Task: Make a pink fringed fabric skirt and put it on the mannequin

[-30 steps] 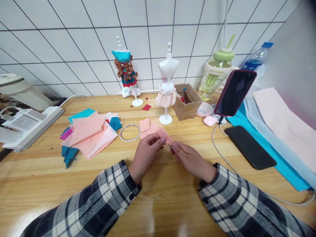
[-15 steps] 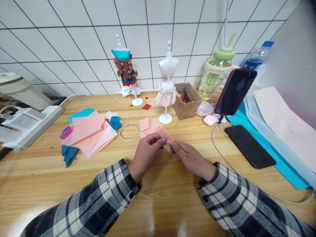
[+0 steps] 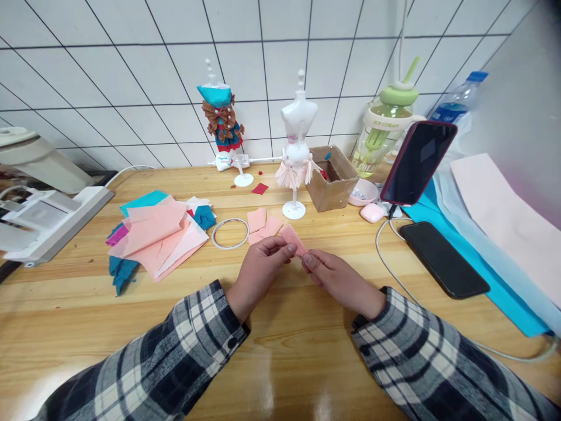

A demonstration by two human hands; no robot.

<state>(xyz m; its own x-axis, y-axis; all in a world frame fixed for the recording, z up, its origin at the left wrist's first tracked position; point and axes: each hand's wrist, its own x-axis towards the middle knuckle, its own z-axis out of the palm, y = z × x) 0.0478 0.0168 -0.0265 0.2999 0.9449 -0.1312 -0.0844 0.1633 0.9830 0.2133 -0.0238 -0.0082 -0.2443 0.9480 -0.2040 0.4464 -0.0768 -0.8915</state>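
Observation:
Between my two hands is a small piece of pink crepe paper (image 3: 293,238), its upper end sticking up above my fingertips. My left hand (image 3: 262,264) pinches it between thumb and fingers from the left. From the right, my right hand (image 3: 335,276) pinches its lower end, and the fingers hide that part. Several cut pink paper pieces (image 3: 264,225) lie on the table just beyond my left hand. Farther back stands a small white dress form (image 3: 299,120) with a pleated pale pink paper skirt (image 3: 291,176) around its hips.
Left lie a pile of coloured paper sheets (image 3: 153,240) and a white ring (image 3: 230,234). Behind are a dressed mini mannequin (image 3: 222,126), a cardboard box (image 3: 331,196) and a drink bottle (image 3: 385,128). Right are a propped phone (image 3: 418,164), a flat phone (image 3: 445,260), a cable and large paper sheets (image 3: 508,216).
The pink paper has shifted slightly in my fingers, and the bit that showed below my right fingertips is now out of sight. Both hands stay in nearly the same place.

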